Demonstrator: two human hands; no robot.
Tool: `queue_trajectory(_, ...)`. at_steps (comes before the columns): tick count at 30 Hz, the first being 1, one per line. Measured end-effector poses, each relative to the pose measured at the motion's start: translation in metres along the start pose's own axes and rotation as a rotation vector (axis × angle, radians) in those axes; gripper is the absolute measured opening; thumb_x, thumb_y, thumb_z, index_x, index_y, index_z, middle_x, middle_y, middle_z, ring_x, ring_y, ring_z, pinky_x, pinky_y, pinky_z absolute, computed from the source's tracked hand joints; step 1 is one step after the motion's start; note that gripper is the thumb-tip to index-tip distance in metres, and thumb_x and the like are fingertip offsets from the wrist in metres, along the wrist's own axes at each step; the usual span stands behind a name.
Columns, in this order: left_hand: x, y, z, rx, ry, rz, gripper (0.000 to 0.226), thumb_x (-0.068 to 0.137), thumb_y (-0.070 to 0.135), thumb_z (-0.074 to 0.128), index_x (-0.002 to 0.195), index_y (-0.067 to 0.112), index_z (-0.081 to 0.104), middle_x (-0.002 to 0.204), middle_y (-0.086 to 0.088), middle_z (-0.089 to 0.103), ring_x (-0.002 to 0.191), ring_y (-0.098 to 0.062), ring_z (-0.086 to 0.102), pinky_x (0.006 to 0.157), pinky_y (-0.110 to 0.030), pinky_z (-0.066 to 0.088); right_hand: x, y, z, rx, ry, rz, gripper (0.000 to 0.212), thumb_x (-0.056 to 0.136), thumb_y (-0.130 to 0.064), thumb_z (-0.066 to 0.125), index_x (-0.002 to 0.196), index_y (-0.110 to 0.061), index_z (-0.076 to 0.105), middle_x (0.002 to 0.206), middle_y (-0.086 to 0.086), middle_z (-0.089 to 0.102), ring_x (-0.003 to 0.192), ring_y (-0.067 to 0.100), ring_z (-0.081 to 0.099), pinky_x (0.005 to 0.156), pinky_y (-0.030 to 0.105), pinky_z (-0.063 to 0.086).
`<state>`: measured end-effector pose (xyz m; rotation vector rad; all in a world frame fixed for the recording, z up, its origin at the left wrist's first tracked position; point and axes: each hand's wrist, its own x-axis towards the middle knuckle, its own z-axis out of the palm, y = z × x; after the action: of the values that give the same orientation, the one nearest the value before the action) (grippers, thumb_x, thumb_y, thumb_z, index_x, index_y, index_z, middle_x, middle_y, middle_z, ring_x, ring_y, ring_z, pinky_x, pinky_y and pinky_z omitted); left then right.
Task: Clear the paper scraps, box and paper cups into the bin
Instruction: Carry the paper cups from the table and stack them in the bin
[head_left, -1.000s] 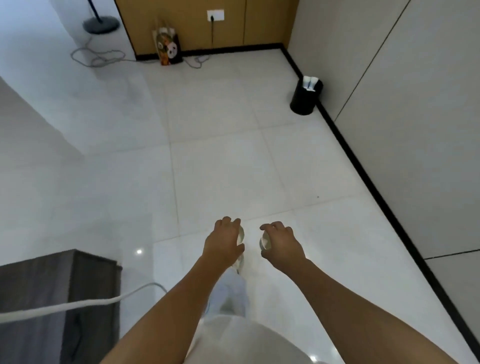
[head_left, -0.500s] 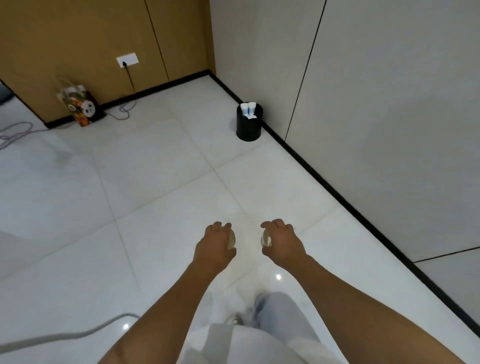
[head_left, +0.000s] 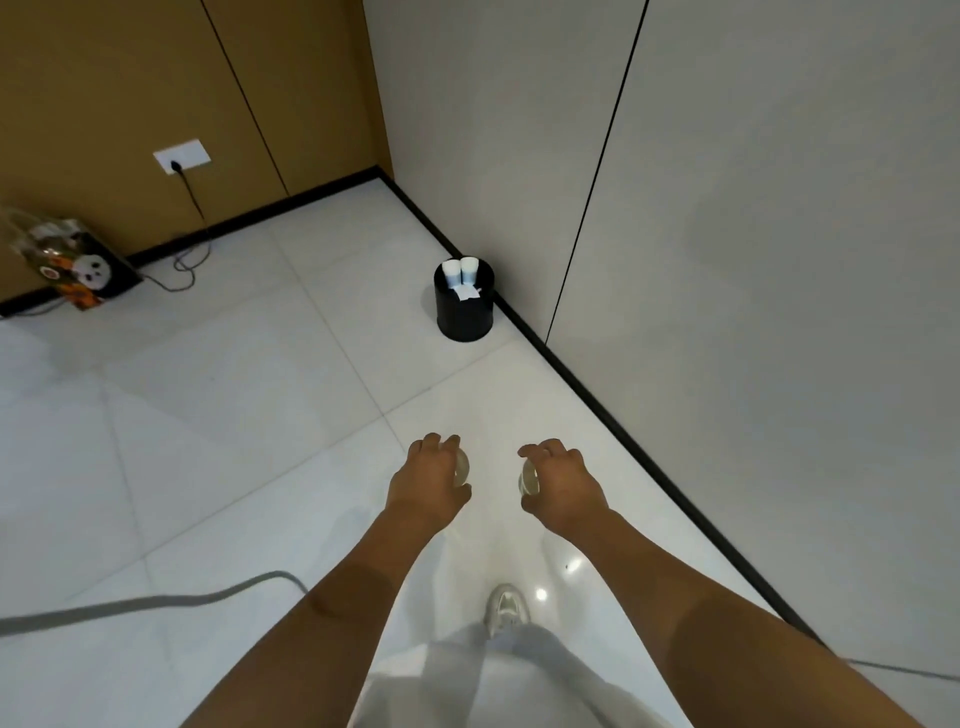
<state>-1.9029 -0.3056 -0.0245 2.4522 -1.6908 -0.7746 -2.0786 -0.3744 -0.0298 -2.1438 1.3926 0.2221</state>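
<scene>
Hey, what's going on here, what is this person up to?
A person is carrying a paper cup in each hand toward a black bin by the wall. The left hand grips one cup, the right hand the other cup. Two white cups and a paper scrap already sit in the bin.

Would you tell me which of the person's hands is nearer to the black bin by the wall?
Left, narrowly. The left hand, gripping a paper cup, is almost straight below the black bin; the right hand, gripping another cup, sits further right.
</scene>
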Motion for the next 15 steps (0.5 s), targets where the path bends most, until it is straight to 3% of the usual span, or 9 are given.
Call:
queue_trajectory(11, 0.191, 0.011, -0.071, -0.015, 0.017, -0.002, 0.066, 0.089, 0.037, 0.060, 0.145, 0.019, 0.031, 0.145, -0.002, 0.035, 0.132, -0.020, 0.033, 0.097, -0.035, 0.046, 0.190, 0.001, -0.093, -0.032, -0.026, -0.021, 0.061, 0.083, -0.020, 0.063, 0.139, -0.029, 0.039, 0.139, -0.003, 0.037, 0.121, 0.022, 0.037, 0.077, 0.032, 0.049)
queue_trajectory(15, 0.275, 0.007, -0.104, -0.028, 0.028, 0.001, 0.067, 0.088, 0.037, 0.061, 0.145, 0.018, 0.031, 0.145, -0.003, 0.036, 0.131, -0.021, 0.034, 0.099, -0.035, 0.046, 0.268, -0.013, -0.124, -0.026, -0.014, -0.017, 0.063, 0.083, -0.020, 0.064, 0.140, -0.027, 0.040, 0.140, -0.002, 0.037, 0.123, 0.024, 0.037, 0.084, 0.033, 0.050)
